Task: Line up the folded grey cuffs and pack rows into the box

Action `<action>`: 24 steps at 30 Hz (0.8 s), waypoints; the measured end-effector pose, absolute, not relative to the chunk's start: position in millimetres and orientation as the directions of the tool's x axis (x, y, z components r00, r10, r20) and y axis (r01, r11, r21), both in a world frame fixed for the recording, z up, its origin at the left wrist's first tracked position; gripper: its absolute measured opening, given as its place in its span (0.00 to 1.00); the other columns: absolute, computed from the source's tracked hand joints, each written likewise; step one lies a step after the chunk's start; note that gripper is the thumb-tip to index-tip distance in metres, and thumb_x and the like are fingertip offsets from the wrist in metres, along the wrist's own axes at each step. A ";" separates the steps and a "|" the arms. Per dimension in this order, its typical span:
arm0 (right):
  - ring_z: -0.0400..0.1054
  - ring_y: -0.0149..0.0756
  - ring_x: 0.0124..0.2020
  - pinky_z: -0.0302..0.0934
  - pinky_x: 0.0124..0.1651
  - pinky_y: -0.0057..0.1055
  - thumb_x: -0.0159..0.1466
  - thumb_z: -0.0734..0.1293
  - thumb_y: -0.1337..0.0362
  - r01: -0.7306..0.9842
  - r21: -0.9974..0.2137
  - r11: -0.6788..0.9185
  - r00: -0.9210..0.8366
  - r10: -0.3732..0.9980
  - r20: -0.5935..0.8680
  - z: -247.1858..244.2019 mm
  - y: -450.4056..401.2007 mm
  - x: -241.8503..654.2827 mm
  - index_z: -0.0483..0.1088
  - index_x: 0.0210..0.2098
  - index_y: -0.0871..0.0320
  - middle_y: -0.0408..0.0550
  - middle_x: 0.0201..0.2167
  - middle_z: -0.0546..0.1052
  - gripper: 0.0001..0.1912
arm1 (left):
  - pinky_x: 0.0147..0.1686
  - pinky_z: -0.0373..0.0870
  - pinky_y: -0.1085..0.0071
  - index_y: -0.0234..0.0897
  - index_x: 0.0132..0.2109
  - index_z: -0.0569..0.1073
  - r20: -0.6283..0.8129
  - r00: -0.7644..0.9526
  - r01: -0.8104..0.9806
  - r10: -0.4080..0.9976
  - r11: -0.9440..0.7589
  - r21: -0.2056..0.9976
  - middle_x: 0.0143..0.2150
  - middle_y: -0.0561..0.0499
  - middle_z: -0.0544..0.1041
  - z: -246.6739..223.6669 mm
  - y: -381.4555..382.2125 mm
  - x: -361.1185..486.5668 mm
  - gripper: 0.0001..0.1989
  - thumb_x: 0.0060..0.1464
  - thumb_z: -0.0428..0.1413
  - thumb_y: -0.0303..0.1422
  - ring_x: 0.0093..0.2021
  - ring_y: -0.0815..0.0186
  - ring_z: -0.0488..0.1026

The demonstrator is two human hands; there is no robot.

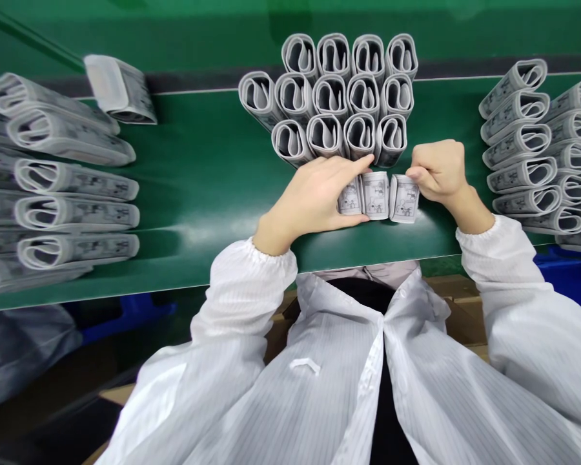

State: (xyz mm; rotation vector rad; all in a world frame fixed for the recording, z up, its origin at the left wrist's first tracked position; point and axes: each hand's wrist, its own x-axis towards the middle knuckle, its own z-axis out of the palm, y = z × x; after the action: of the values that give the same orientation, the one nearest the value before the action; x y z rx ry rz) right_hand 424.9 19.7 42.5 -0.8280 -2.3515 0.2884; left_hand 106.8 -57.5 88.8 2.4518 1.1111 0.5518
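Three small grey-white folded rolls with printed line drawings lie side by side on the green work surface in front of me. My left hand (pixel 319 197) spans the left roll (pixel 350 197) and reaches the middle roll (pixel 376 195), thumb at the near side and fingers at the far side. My right hand (pixel 438 171) is closed, its thumb and bent forefinger at the upper right corner of the right roll (pixel 405 199). A narrow gap separates the middle and right rolls. The material could be cloth or soft sheet; I cannot tell.
Just beyond my hands, several similar rolls (pixel 330 95) stand on end in packed rows. More lie stacked at the left (pixel 77 197) and the right (pixel 523 148). A single roll (pixel 121 90) sits near the far left edge. The green table's front edge (pixel 184 287) runs close to my body.
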 end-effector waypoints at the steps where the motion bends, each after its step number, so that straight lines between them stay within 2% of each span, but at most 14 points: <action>1: 0.63 0.39 0.28 0.61 0.38 0.41 0.79 0.42 0.25 0.507 -0.394 0.767 -0.608 0.642 0.467 41.1 20.2 425.7 0.63 0.26 0.51 0.47 0.24 0.67 0.45 | 0.68 0.77 0.45 0.40 0.83 0.66 0.189 0.611 0.613 0.769 -0.611 0.502 0.69 0.36 0.85 89.1 -57.4 106.5 0.51 0.63 0.67 0.59 0.66 0.41 0.81; 7: 0.66 0.43 0.31 0.64 0.40 0.44 0.77 0.40 0.24 0.575 -0.418 0.703 -0.600 0.710 0.368 37.7 21.5 429.8 0.66 0.28 0.51 0.48 0.24 0.65 0.47 | 0.68 0.77 0.44 0.40 0.81 0.70 0.192 0.626 0.601 0.756 -0.625 0.499 0.71 0.35 0.83 91.7 -58.1 106.8 0.47 0.64 0.67 0.56 0.67 0.40 0.81; 14: 0.66 0.43 0.29 0.66 0.39 0.45 0.75 0.38 0.22 0.577 -0.443 0.686 -0.577 0.726 0.373 44.3 18.5 424.8 0.67 0.28 0.51 0.48 0.22 0.64 0.48 | 0.68 0.77 0.42 0.42 0.76 0.77 0.193 0.626 0.594 0.756 -0.622 0.509 0.70 0.36 0.84 91.4 -58.0 108.5 0.40 0.65 0.66 0.56 0.67 0.41 0.81; 18: 0.65 0.42 0.28 0.65 0.38 0.44 0.73 0.37 0.20 0.588 -0.468 0.660 -0.556 0.750 0.359 49.4 17.3 421.6 0.65 0.27 0.50 0.46 0.21 0.61 0.49 | 0.67 0.77 0.43 0.41 0.76 0.77 0.198 0.628 0.591 0.752 -0.627 0.508 0.70 0.35 0.85 90.7 -57.6 108.4 0.39 0.66 0.66 0.56 0.67 0.41 0.81; 24: 0.66 0.45 0.31 0.65 0.41 0.45 0.72 0.37 0.20 0.598 -0.479 0.642 -0.552 0.764 0.335 51.3 15.3 423.3 0.63 0.26 0.49 0.48 0.21 0.62 0.48 | 0.68 0.77 0.42 0.42 0.76 0.77 0.196 0.623 0.584 0.757 -0.617 0.527 0.69 0.35 0.84 91.9 -57.6 108.6 0.39 0.65 0.67 0.55 0.67 0.40 0.81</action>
State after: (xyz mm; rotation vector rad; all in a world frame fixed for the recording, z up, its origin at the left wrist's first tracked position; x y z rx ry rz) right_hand 423.3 15.3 51.3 -1.0620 -2.3428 0.4231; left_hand 108.6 -57.6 91.9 2.4329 1.0637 0.5686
